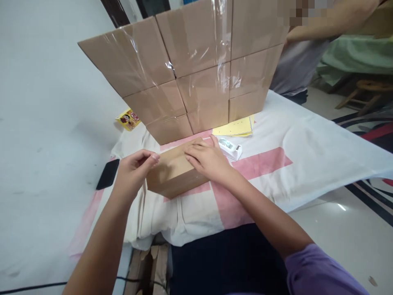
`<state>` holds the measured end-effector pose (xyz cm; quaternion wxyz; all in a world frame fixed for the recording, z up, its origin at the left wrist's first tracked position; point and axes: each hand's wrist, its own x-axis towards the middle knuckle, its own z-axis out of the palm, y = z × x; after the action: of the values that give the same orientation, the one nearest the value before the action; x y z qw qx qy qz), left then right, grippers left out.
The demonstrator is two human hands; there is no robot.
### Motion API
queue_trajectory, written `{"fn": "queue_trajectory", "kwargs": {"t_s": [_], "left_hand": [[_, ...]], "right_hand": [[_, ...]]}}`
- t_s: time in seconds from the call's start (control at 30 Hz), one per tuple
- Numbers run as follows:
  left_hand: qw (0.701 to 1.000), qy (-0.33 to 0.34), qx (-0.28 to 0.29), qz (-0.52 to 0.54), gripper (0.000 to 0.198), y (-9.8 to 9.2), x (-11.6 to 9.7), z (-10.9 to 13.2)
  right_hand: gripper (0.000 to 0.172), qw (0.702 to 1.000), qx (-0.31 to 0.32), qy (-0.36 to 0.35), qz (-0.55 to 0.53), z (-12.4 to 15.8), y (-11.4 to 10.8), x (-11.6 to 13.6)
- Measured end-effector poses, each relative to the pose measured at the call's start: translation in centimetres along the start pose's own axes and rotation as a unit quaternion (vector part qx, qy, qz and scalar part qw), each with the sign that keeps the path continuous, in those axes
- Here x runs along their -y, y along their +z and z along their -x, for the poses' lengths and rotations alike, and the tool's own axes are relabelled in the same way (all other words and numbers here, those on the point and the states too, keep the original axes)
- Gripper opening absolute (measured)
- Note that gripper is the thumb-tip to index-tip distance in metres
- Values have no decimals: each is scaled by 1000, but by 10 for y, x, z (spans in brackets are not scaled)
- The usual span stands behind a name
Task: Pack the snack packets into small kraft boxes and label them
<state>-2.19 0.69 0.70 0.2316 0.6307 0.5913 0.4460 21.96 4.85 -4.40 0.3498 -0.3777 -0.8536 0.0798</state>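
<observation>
A small brown cardboard box lies on the cloth in front of me, one long side facing me. My right hand rests flat on the right part of its top, fingers stretched out. At the box's left end, my left hand is closed in a pinch, thumb against fingers; whatever is between them is too small to make out. Just beyond my right hand sits a white tape dispenser. Behind the box stands a big cardboard panel of several joined sections with shiny clear tape across them.
Yellow papers lie at the panel's foot. A black phone and a yellow packet are by the wall on the left. A person is behind the panel at right. Cardboard pieces stand below the table edge.
</observation>
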Motion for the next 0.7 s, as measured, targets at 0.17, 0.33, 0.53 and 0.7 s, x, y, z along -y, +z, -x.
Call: {"fn": "queue_trajectory", "kwargs": {"t_s": [0.17, 0.33, 0.53, 0.7], "left_hand": [[998, -53, 45, -7, 20, 8, 2, -18], [989, -75, 131, 7, 30, 11, 3, -31], [982, -97, 162, -25, 29, 13, 3, -36], [983, -109, 146, -17, 30, 19, 3, -35]], "right_hand": [[33, 999, 23, -25, 8, 6, 1, -5], [34, 1000, 16, -21, -1, 6, 3, -7], [34, 1000, 12, -5, -28, 7, 5, -8], [31, 998, 1, 5, -57, 7, 6, -9]]}}
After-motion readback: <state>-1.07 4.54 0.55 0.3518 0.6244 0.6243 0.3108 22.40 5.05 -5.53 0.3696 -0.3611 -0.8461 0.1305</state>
